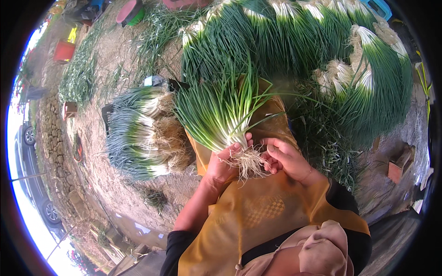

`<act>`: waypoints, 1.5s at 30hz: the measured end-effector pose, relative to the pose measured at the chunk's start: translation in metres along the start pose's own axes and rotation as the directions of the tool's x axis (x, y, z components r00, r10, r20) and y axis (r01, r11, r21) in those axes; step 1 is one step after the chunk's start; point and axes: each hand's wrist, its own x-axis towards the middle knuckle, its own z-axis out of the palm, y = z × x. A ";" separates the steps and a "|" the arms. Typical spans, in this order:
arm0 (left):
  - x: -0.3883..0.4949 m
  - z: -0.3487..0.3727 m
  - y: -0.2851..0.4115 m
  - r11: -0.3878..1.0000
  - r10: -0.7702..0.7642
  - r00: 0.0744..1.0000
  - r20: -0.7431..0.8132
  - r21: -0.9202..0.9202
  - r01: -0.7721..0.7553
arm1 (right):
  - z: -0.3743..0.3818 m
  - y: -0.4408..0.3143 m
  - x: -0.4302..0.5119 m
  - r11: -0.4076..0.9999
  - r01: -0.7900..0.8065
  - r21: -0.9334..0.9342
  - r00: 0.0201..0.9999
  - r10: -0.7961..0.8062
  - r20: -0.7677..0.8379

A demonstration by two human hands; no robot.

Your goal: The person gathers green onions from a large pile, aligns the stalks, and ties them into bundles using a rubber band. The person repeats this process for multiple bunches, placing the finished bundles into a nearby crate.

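Note:
My left hand [224,160] grips a fanned bunch of green onions [229,127] near its white ends, with the pale roots hanging over my lap. Just right of those roots is my right hand [285,157], its fingers curled; whether they pinch a root or stalk I cannot tell. An orange-brown apron [262,220] covers my lap beneath both hands. To the left lies a stack of green onions [145,134] with its brown roots towards me. Many more bundles of green onions [283,34] lie in a row beyond my hands, and others [373,86] at the right.
Loose green trimmings [321,138] are heaped on the ground right of my lap. Cut leaves [79,76] lie farther left, near a red container [64,50]. A pink and green basin [130,13] stands at the top. A brick-like block [397,170] is at the right.

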 end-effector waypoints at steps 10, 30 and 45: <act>-0.018 0.012 0.002 0.975 0.006 0.999 -0.054 0.224 0.006 | 0.001 -0.033 0.064 0.977 0.205 0.054 0.950 -0.185 -0.252; 0.004 -0.005 -0.006 0.991 -0.116 0.991 -0.073 0.060 0.121 | -0.112 -0.023 -0.072 0.538 -0.448 -0.714 0.820 -0.070 -0.567; -0.038 0.000 0.010 0.964 -0.082 0.950 -0.303 0.219 0.153 | -0.005 0.016 0.021 0.991 0.025 0.133 0.997 -0.015 -0.075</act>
